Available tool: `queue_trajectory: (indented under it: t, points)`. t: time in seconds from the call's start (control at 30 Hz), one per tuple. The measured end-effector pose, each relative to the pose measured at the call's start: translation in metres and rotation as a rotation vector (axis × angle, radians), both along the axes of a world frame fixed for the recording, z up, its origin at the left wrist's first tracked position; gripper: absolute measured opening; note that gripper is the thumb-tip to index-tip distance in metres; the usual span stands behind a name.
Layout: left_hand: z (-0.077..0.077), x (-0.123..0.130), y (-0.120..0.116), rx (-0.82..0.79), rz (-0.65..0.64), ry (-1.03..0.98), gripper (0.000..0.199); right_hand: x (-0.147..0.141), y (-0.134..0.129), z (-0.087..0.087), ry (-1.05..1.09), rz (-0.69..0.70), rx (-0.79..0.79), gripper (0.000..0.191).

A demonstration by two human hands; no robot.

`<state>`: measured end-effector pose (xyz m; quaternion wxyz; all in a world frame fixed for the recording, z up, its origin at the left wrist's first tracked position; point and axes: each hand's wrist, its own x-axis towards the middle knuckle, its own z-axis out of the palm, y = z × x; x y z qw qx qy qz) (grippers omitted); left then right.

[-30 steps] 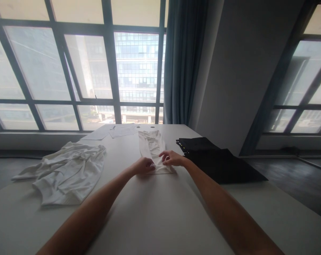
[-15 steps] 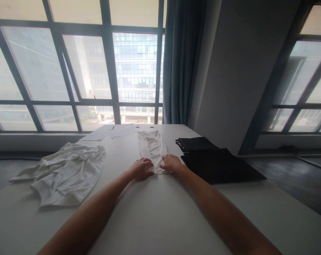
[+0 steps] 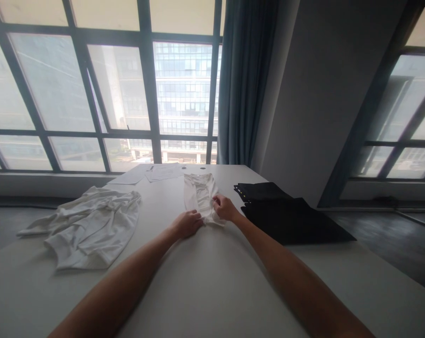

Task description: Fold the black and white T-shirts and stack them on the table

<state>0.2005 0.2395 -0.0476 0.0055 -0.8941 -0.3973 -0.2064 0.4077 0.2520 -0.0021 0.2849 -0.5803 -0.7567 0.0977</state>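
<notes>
A white garment [image 3: 202, 191], narrowed into a long strip with gathered wrinkles, lies in the middle of the white table [image 3: 205, 277]. My left hand [image 3: 189, 223] is closed on its near left corner, with the fingertips partly hidden. At the near right edge my right hand [image 3: 225, 208] pinches the cloth, which is slightly raised there. Left of my arms, a second white garment [image 3: 92, 227] is spread out and rumpled.
Black folded cloth or bags [image 3: 293, 218] lie on the right of the table. Sheets of paper [image 3: 163, 172] are at the far left end. Beyond stand a window [image 3: 120, 89] and a blue-grey curtain [image 3: 240, 94].
My right hand has moved slightly up and away, lifting the garment's near right edge. My left hand's fingers have drawn together at the near left corner. The view has shifted a little.
</notes>
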Motion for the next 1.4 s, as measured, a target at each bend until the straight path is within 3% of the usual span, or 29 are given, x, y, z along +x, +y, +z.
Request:
queue_trajectory:
  t: [0.13,0.33,0.5,0.63,0.77,0.87,1.03,1.13,1.3,1.4]
  points:
    - [0.003,-0.002,-0.001,-0.019,-0.029,-0.044,0.034,-0.003,-0.003,-0.003,-0.171,0.189,-0.295,0.019]
    - [0.018,-0.013,-0.004,-0.169,-0.151,-0.028,0.037,0.001,-0.004,0.008,-0.207,0.079,-0.199,0.024]
    - [0.018,-0.023,-0.013,-0.153,-0.152,0.018,0.056,0.003,-0.002,0.0,-0.207,0.204,-0.177,0.026]
    - [0.014,-0.038,-0.014,-0.089,-0.089,0.015,0.05,0.011,0.004,-0.009,-0.274,0.088,-0.202,0.028]
    - [0.015,-0.051,-0.011,-0.182,-0.035,0.022,0.058,0.022,0.01,-0.007,-0.154,-0.055,-0.478,0.029]
    - [0.016,-0.05,-0.012,-0.216,0.074,-0.002,0.045,0.025,0.011,-0.006,-0.037,-0.038,-0.644,0.027]
    - [0.011,-0.041,-0.014,-0.262,0.392,-0.006,0.028,0.025,0.01,-0.006,0.017,-0.03,-0.643,0.022]
    - [0.012,-0.04,-0.014,-0.355,0.429,-0.085,0.014,0.03,0.011,0.001,0.046,-0.051,-0.652,0.02]
    - [0.023,-0.046,-0.01,-0.562,0.475,-0.186,0.028,0.043,0.01,0.017,0.078,-0.065,-0.625,0.015]
    - [0.032,-0.053,-0.009,-0.693,0.494,-0.192,0.029,0.047,0.007,0.017,-0.044,-0.064,-0.722,0.015]
